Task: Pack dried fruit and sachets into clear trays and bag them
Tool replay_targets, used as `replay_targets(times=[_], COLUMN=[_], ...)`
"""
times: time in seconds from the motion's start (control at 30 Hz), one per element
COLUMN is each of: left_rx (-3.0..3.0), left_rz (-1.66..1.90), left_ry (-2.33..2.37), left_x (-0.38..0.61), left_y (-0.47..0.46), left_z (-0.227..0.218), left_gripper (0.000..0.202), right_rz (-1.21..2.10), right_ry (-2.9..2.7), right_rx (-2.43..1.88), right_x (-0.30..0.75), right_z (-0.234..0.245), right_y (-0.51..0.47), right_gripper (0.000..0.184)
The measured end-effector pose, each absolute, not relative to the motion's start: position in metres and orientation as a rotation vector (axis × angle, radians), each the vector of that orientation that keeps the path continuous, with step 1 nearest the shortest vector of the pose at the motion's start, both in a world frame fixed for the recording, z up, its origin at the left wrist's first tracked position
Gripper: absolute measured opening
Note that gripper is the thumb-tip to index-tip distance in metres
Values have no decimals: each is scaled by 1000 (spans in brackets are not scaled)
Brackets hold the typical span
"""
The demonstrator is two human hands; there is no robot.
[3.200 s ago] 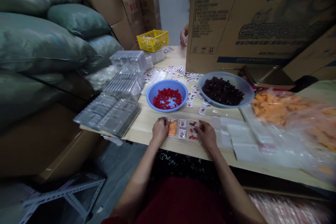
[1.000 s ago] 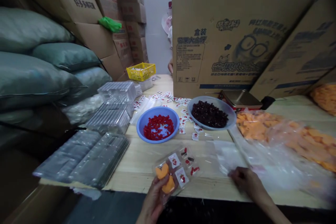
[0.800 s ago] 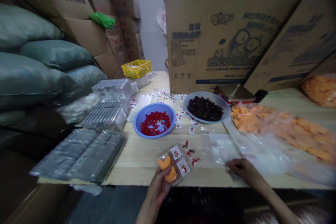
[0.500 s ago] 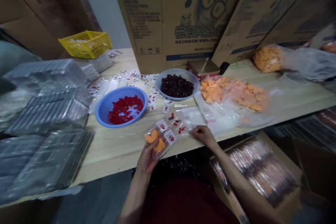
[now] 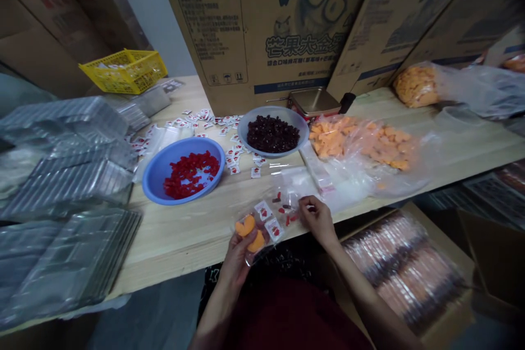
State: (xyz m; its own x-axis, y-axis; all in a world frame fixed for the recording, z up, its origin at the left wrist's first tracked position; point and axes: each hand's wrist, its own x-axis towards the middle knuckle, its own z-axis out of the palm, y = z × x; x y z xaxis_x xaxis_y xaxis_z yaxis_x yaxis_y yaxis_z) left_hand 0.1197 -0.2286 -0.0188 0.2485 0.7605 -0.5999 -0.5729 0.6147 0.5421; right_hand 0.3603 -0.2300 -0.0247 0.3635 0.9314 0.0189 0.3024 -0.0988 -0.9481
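Note:
My left hand (image 5: 238, 260) grips the near end of a clear plastic pack (image 5: 268, 241), its thumb lying over the orange pieces (image 5: 256, 241). Two white sachets with red prints (image 5: 274, 228) sit in the middle of the pack. Small red and dark pieces (image 5: 281, 210) show toward its far right end. There my right hand (image 5: 318, 219) has its fingers closed at the edge of the clear film; what exactly they pinch is too small to make out. Beyond the pack stand a blue bowl of red pieces (image 5: 148, 180) and a pale bowl of dark pieces (image 5: 304, 139).
Stacked clear plastic trays (image 5: 77, 246) fill the table's left side, below a yellow basket (image 5: 131, 85). Loose sachets (image 5: 233, 156) lie around the bowls. Orange pieces in a plastic bag (image 5: 385, 147) rest at right. An open carton of packs (image 5: 404, 268) stands below the table edge.
The pack and my left hand have shifted slightly right and lower in view. My right hand is now closer to the pack's far end, with its fingers still closed.

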Motion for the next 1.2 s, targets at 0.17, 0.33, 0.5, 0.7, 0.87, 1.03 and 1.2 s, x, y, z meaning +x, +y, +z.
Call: replay_targets(times=[0.17, 0.33, 0.5, 0.7, 0.87, 1.03, 1.2], left_rx=[261, 360, 376, 378, 413, 411, 456], left_rz=[887, 937, 1051, 1214, 1139, 1080, 1019], left_ry=[929, 986, 970, 976, 975, 979, 958], left_x=[130, 133, 136, 160, 171, 164, 158], left_y=[-241, -246, -237, -234, -255, -262, -260], left_z=[-13, 0, 6, -4, -15, -20, -22], left_gripper=[58, 69, 67, 59, 56, 57, 59], right_rz=[515, 338, 350, 373, 329, 354, 318], right_ry=[-1314, -1496, -1525, -1484, -1412, -1421, -1518], right_rx=[-1632, -1649, -1648, -1603, -1598, -1766, -1817], right_x=[343, 343, 343, 340, 335, 336, 342], right_z=[-19, -19, -19, -16, -18, -30, -32], right_y=[-231, -232, -239, -238, -228, -221, -212], right_gripper=[18, 15, 15, 15, 14, 14, 15])
